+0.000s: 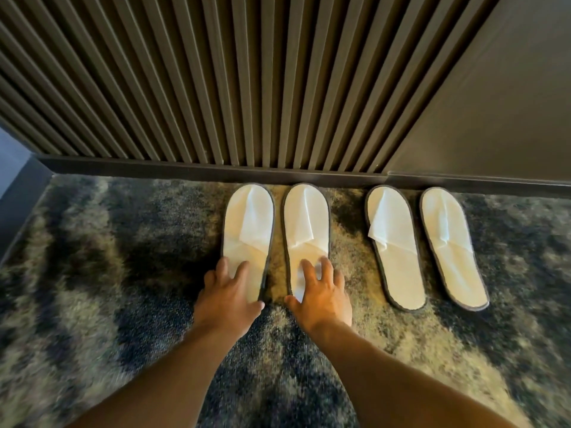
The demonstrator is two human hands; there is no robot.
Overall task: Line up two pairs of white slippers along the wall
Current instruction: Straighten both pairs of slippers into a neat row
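Along the foot of the slatted wall [185, 88], on the mottled carpet [92, 273], four white slippers lay toes to the baseboard [154, 166]. Leftmost, the first slipper [247, 230] had the left hand [227, 299] spread flat on its heel; the second slipper [306, 227], just beside it, lay under the right hand [321, 299], fingers splayed, pinching nothing. Further right, the other pair [392, 245] sat untouched, heels slanting right. The job looked nearly done; only that straightening seemed left.
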